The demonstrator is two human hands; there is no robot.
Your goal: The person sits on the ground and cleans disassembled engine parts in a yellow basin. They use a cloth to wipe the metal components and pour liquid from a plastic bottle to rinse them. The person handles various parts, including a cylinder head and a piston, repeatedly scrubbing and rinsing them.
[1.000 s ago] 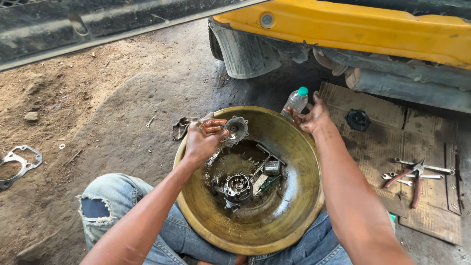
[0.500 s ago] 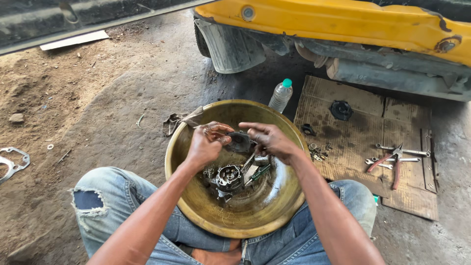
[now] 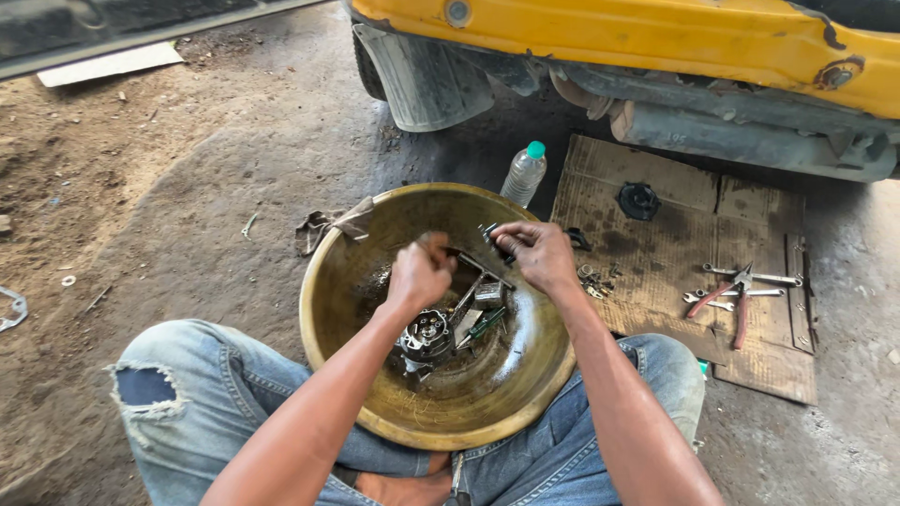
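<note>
A big brass-coloured basin (image 3: 375, 394) rests between my knees on the ground. In its bottom lie a round grey engine part (image 3: 427, 337), a small metal block (image 3: 488, 295) and a green-handled tool (image 3: 487, 323). My left hand (image 3: 419, 274) is closed over the basin, gripping a small metal piece that is mostly hidden by the fingers. My right hand (image 3: 539, 253) hovers at the far rim, fingers pinched on a small dark metal part (image 3: 494, 236). The two hands are close together, a few centimetres apart.
A clear plastic bottle with a green cap (image 3: 523, 174) stands behind the basin. A cardboard sheet (image 3: 656, 253) at right carries red-handled pliers (image 3: 727, 298), wrenches and a black round cap (image 3: 639, 200). A yellow vehicle bumper (image 3: 637, 37) overhangs the top. A rag (image 3: 330, 225) lies by the rim.
My right hand came back from the bottle beyond the basin's far rim and joined the left over the basin. Both hands have stayed over the basin, working the small parts.
</note>
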